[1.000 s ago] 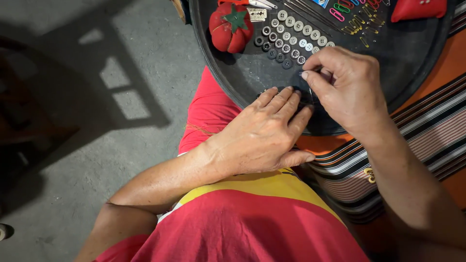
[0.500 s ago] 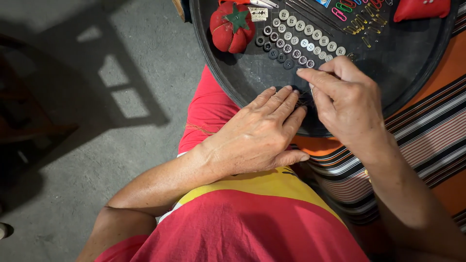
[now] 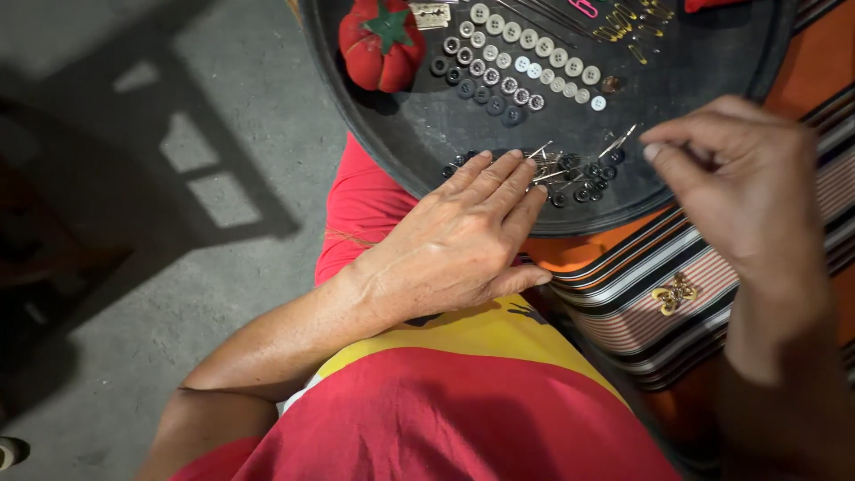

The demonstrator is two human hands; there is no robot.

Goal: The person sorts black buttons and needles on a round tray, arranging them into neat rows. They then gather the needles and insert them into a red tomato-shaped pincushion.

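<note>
a person seated over a round black metal tray works with both hands at its near rim, the grey concrete floor lying to the tray's left. left of the tray's middle, the left hand lies flat and open, fingers together, its fingertips pressing on the near edge of a small heap of black-headed steel pins and dark snaps. a second ago the right hand was bent close over that heap beside the left; it has since pulled away toward the tray's right rim, leaving the heap uncovered, which suggests one piece has just been picked out. the right hand is now pinched, thumb against forefinger, but whatever it holds is too small to make out. the heap looks tangled, thin shafts crossing at angles among round dark heads. farther up the tray sit a red tomato-shaped pincushion and slanting rows of white and grey buttons. under the tray's right side shows an orange and black striped cloth.
</note>
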